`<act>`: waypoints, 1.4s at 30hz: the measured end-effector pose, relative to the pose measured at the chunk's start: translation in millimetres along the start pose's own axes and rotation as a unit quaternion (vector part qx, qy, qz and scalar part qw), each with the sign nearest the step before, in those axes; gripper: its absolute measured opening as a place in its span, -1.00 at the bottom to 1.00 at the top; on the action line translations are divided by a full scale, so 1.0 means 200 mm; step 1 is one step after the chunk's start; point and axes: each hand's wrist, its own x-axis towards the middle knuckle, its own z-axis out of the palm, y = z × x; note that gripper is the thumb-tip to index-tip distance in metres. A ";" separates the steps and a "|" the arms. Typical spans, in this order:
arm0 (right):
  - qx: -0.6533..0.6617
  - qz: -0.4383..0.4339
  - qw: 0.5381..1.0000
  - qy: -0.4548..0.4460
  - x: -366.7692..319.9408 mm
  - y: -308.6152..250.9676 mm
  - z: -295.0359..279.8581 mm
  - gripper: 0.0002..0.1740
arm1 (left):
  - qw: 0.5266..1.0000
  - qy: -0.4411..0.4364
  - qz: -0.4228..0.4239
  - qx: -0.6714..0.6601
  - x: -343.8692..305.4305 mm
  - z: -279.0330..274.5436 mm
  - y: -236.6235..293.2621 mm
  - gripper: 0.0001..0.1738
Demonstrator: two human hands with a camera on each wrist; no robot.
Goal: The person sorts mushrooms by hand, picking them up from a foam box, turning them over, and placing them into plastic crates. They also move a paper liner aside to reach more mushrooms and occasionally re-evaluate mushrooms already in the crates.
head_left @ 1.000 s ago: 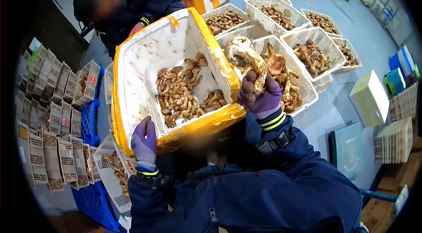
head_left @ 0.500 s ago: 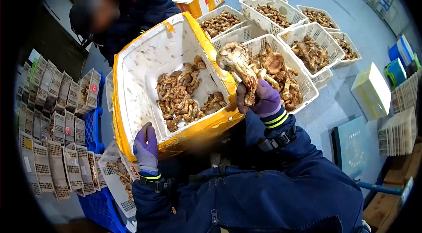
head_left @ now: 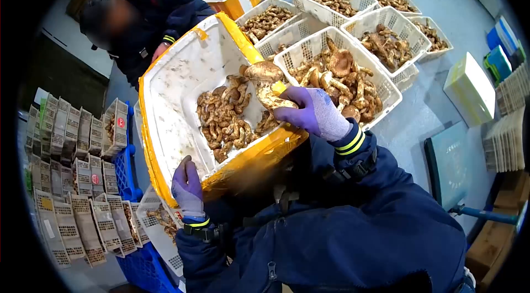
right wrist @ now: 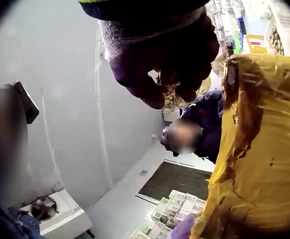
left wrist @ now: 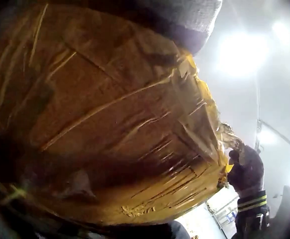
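Note:
My gloved right hand [head_left: 314, 113] grips a large mushroom [head_left: 268, 94] by its stem, over the right side of a foam box [head_left: 165, 122] wrapped in yellow tape. The mushroom's brown cap points away from me and overlaps the box wall in the head view. Brown mushrooms [head_left: 221, 116] lie in a heap on the box floor. At the box's near left edge, my left hand [head_left: 187, 187] holds the rim in a purple and grey glove. The left wrist view is mostly filled by the taped outer wall [left wrist: 105, 114].
White crates of mushrooms [head_left: 339, 77] stand beyond the box to the right. Another person [head_left: 149, 17] bends over the box's far left side. Stacked crates [head_left: 83, 160] line the left, by blue pallets [head_left: 127, 171]. A teal board-like object [head_left: 450, 163] lies at right.
My right hand has turned from palm-up to back-up and moved left, bringing the mushroom over the box's right rim. The left hand stays at the near edge. The head view has shifted slightly.

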 end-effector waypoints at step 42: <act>-0.211 0.275 0.915 0.204 0.03 1.35 -0.76 -0.43 | 0.999 -0.005 -0.026 0.041 0.00 0.02 0.03 -0.67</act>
